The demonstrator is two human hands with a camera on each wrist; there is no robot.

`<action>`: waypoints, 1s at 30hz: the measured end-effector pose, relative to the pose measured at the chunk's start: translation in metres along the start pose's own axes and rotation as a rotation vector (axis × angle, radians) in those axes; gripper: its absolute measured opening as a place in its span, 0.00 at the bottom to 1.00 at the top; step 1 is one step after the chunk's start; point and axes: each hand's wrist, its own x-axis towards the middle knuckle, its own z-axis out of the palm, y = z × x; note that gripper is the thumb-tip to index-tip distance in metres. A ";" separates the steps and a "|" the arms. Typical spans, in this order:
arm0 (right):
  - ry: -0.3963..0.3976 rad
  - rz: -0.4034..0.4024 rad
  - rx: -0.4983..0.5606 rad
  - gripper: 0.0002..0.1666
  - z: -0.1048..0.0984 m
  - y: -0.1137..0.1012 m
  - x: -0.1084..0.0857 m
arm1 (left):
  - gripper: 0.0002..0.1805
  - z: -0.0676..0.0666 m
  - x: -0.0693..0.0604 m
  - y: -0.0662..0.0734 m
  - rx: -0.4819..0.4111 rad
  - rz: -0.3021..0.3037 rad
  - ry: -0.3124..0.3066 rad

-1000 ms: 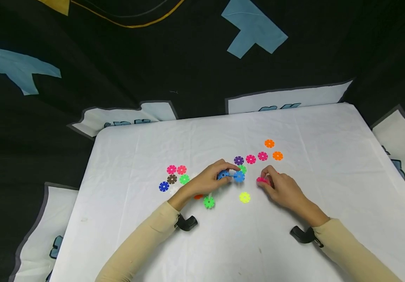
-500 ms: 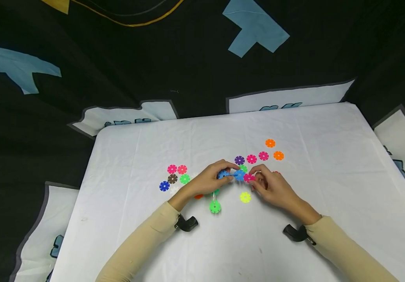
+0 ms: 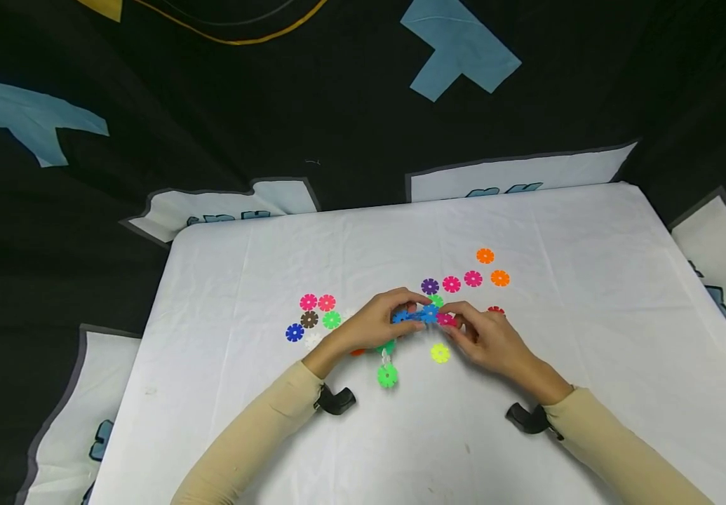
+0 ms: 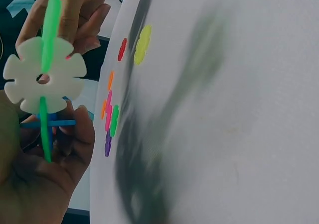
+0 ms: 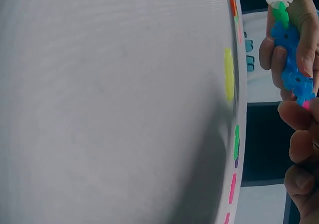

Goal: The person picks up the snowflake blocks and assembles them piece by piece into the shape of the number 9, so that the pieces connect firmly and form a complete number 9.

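Note:
In the head view my left hand [image 3: 378, 321] grips a chain of interlocked notched discs. Its blue discs [image 3: 428, 313] stick out past the fingertips, toward the right hand. From the near side of that hand hangs a green disc [image 3: 388, 376]; the left wrist view shows a white disc [image 4: 67, 82] slotted between green ones. My right hand [image 3: 495, 340] pinches a pink disc [image 3: 445, 320] against the end of the blue discs. Only a sliver of the pink disc [image 5: 306, 104] shows in the right wrist view, so how deep it is slotted cannot be told.
Loose discs lie flat on the white-covered table [image 3: 451, 449]. A yellow disc [image 3: 440, 353] is between the forearms. Beyond the hands are a purple disc [image 3: 429, 286], pink and orange ones [image 3: 499, 278]. Left of the left hand sit several more, including a brown disc [image 3: 308, 320].
My right hand has moved left, bringing the pink disc up to the blue discs. The hanging green disc has swung slightly right and toward me. The left hand has barely shifted.

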 end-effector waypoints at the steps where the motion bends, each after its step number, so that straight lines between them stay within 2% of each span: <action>1: -0.004 -0.004 0.000 0.27 0.000 0.000 0.000 | 0.22 0.000 0.000 0.001 0.013 0.009 0.003; 4: -0.023 -0.006 0.009 0.25 0.000 -0.001 0.000 | 0.21 0.000 0.001 0.002 0.045 0.033 0.011; 12: -0.107 0.032 0.077 0.23 -0.001 -0.002 0.000 | 0.21 -0.001 0.002 0.008 0.043 -0.015 -0.005; 16: -0.134 0.019 0.165 0.21 0.000 0.000 0.000 | 0.21 -0.001 0.001 0.009 0.017 -0.025 -0.006; 21: -0.140 0.001 0.243 0.20 0.001 0.004 0.001 | 0.20 0.002 -0.002 0.008 -0.061 -0.043 0.002; 25: -0.144 -0.004 0.229 0.20 0.002 0.004 0.001 | 0.20 0.002 -0.002 0.008 -0.081 -0.058 -0.003; 30: -0.150 0.041 0.152 0.26 -0.007 0.006 -0.002 | 0.20 0.001 -0.006 0.006 -0.019 -0.089 -0.036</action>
